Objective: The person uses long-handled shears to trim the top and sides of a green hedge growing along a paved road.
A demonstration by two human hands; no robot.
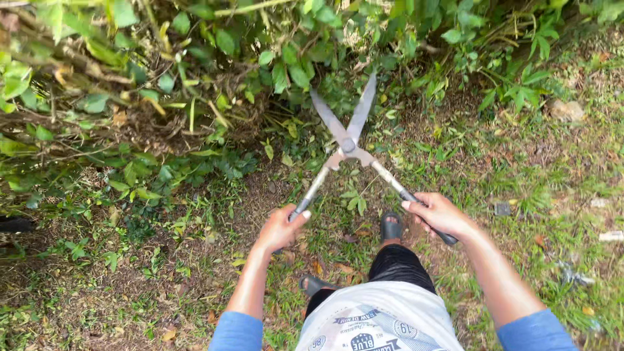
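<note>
Two arms in blue sleeves, reaching out and down from a white shirt. Left hand point(281, 227) wrapped tight around the left handle of the garden shears point(348, 144). Right hand point(438, 214) closed tight around the right handle, black grip poking out behind the palm. Two dark sandals point(390, 226) on the ground between the arms. Farther out, handles spread wide, meeting at the bolt. Past that, two long grey blades a little apart, tips in the leafy bush point(195, 78) above the grass point(559, 188).
</note>
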